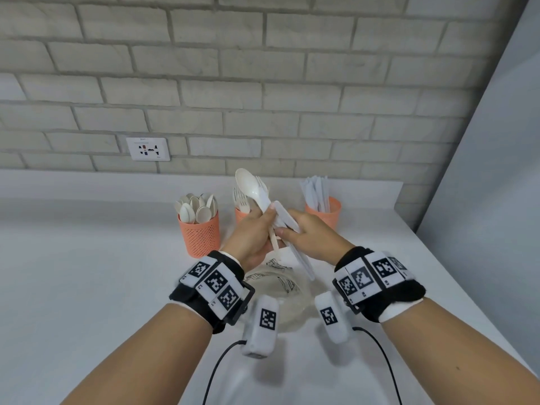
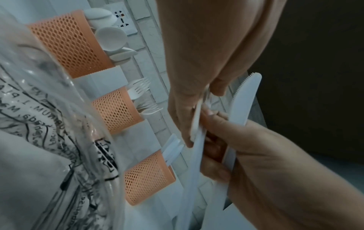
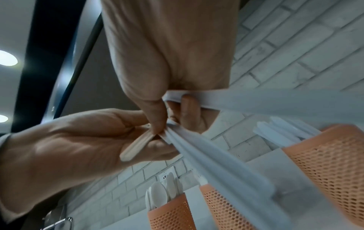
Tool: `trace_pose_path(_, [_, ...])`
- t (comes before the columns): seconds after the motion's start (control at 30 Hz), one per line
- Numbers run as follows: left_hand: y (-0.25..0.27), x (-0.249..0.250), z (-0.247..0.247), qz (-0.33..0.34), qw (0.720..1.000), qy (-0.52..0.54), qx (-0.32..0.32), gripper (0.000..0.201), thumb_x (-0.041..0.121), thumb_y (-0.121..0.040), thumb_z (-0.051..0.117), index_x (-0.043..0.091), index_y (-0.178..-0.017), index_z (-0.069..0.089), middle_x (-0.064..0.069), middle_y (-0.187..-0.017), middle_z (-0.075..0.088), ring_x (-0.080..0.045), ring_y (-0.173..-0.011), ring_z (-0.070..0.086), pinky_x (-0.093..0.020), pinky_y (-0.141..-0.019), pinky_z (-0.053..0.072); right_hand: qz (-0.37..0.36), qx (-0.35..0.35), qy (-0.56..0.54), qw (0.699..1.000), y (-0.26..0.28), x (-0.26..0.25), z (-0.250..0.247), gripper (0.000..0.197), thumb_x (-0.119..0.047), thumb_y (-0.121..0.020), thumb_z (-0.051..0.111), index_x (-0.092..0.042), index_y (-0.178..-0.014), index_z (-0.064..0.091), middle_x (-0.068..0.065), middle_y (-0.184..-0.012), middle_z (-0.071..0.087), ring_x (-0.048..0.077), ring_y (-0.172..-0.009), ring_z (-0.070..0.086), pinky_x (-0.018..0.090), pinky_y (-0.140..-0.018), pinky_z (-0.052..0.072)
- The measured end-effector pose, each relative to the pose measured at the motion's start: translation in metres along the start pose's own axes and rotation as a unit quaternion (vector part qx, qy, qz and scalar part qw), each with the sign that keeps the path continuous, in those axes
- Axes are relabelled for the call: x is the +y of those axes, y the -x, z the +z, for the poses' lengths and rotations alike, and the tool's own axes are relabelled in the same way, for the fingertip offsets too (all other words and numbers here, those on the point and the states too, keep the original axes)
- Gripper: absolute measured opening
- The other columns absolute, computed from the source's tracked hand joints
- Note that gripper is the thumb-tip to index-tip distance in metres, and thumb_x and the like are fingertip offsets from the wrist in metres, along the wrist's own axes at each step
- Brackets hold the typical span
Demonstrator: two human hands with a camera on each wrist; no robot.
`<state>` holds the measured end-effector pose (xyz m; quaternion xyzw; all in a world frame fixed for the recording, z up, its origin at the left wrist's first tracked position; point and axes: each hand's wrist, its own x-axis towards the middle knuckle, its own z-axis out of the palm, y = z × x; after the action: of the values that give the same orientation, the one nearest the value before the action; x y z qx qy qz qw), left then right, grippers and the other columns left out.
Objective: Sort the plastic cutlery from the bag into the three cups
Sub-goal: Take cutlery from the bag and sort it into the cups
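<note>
Left hand (image 1: 253, 229): raised above the counter, fingers curled around a small bundle of cutlery; the bundle stands nearly upright, heads pointing up and away.
Spoon (image 1: 247, 182): held in the left-hand bundle, bowl at the top, beige handle projecting below the palm.
Fork (image 1: 262, 186): in the same bundle, tines just right of the spoon bowl.
Right hand (image 1: 309, 235): just right of the left hand and touching the bundle; thumb and fingers pinch a white knife (image 2: 243, 102), serrated blade upward in the left wrist view, handle slanting down toward the near right.
Bag (image 1: 287, 290): clear plastic with black print, lying on the counter directly below both hands, between the wrists.
Left cup (image 1: 200, 236): orange mesh, far left of the row, filled with spoons, bowls up.
Middle cup (image 1: 241, 214): orange mesh, mostly hidden behind the left hand in the head view, holding forks, tines up.
Right cup (image 1: 328, 211): orange mesh, far right of the row, holding knives.
Counter (image 1: 87, 273): white surface; the three cups stand in a row near its far edge.
Wall (image 1: 263, 83): pale brick, with a white socket plate (image 1: 148, 149) to the left of the cups.
</note>
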<state>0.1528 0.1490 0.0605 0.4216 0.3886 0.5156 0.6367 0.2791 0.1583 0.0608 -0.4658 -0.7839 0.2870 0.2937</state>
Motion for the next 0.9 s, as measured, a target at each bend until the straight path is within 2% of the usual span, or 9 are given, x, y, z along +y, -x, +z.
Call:
trace_pose_path(0.1, [-0.002,-0.001,0.001,0.036,0.999,0.001,-0.009,0.022,0.018,-0.100,0.037,0.008,-0.115,0.050,-0.011,-0.091,0.066,-0.019,-0.077,0.067,-0.029,-0.058,0.058,0.006,-0.008,-0.021,1.000,-0.005,0.009,-0.004,0.035,-0.021,-0.093,0.052,-0.013,-0.127,0.051,0.004,-0.113,0.064,0.018,-0.106,0.060,0.035,-0.096,0.047])
trace_pose_path(0.2, [-0.011,-0.002,-0.001,0.060,0.998,0.008,0.002,0.024,0.018,-0.099,0.040,0.004,-0.112,0.053,-0.013,-0.091,0.067,-0.020,-0.076,0.069,-0.030,-0.060,0.059,0.007,0.003,-0.019,1.000,-0.012,0.018,-0.011,0.036,-0.023,-0.093,0.053,-0.014,-0.127,0.051,0.004,-0.115,0.064,0.017,-0.107,0.060,0.033,-0.095,0.047])
trace_pose_path(0.27, [-0.018,0.000,-0.005,0.061,0.997,0.029,0.026,0.021,0.016,-0.100,0.038,0.002,-0.110,0.049,-0.012,-0.085,0.063,-0.018,-0.067,0.069,-0.026,-0.053,0.056,0.020,0.010,-0.009,1.000,-0.017,0.025,-0.017,0.036,-0.026,-0.095,0.048,-0.013,-0.129,0.049,0.004,-0.117,0.063,0.018,-0.109,0.058,0.033,-0.095,0.045])
trace_pose_path(0.33, [-0.025,0.004,-0.009,0.049,0.998,0.028,0.035,0.015,0.016,-0.100,0.037,0.005,-0.099,0.046,-0.010,-0.076,0.056,-0.015,-0.057,0.066,-0.024,-0.049,0.055,0.047,0.033,0.004,0.998,-0.023,0.031,-0.026,0.032,-0.025,-0.098,0.041,-0.009,-0.125,0.047,0.008,-0.109,0.061,0.020,-0.099,0.056,0.038,-0.088,0.045])
trace_pose_path(0.43, [-0.036,0.005,-0.013,0.023,0.999,0.006,0.025,0.024,0.022,-0.101,0.035,0.011,-0.081,0.042,-0.001,-0.058,0.038,-0.009,-0.038,0.041,-0.023,-0.045,0.050,0.073,0.143,-0.054,0.985,-0.041,0.042,-0.048,0.021,-0.021,-0.100,0.034,-0.013,-0.115,0.045,0.006,-0.084,0.056,0.019,-0.075,0.054,0.036,-0.074,0.046])
trace_pose_path(0.53, [-0.046,0.004,-0.015,0.015,1.000,-0.023,0.006,0.027,0.026,-0.100,0.036,0.017,-0.075,0.033,0.007,-0.050,0.028,-0.005,-0.036,0.024,-0.018,-0.035,0.029,0.056,0.280,-0.189,0.940,-0.068,0.054,-0.072,0.011,-0.015,-0.100,0.033,-0.015,-0.106,0.042,0.001,-0.070,0.051,0.015,-0.062,0.052,0.033,-0.069,0.048])
trace_pose_path(0.67, [-0.058,0.001,-0.020,0.005,1.000,-0.027,-0.008,0.026,0.022,-0.099,0.041,0.019,-0.075,0.031,0.009,-0.047,0.026,-0.005,-0.036,0.020,-0.016,-0.032,0.020,0.030,0.377,-0.205,0.903,-0.098,0.076,-0.081,0.009,-0.013,-0.100,0.032,-0.013,-0.104,0.039,-0.002,-0.070,0.046,0.012,-0.062,0.049,0.027,-0.071,0.047])
trace_pose_path(0.8, [-0.070,-0.003,-0.029,-0.018,0.999,-0.031,-0.012,0.012,0.018,-0.097,0.038,0.018,-0.086,0.041,0.002,-0.050,0.036,-0.010,-0.035,0.028,-0.021,-0.037,0.035,0.080,0.351,-0.164,0.918,-0.112,0.110,-0.064,0.018,-0.015,-0.098,0.035,-0.009,-0.115,0.038,-0.003,-0.079,0.049,0.014,-0.074,0.053,0.030,-0.078,0.045])
trace_pose_path(0.9, [-0.073,-0.005,-0.035,-0.023,0.999,-0.032,-0.021,0.016,0.015,-0.097,0.034,0.012,-0.097,0.050,-0.002,-0.053,0.046,-0.014,-0.035,0.039,-0.024,-0.042,0.044,0.113,0.324,-0.128,0.931,-0.114,0.133,-0.049,0.028,-0.022,-0.097,0.039,-0.011,-0.122,0.037,0.007,-0.097,0.053,0.023,-0.090,0.054,0.039,-0.086,0.045])
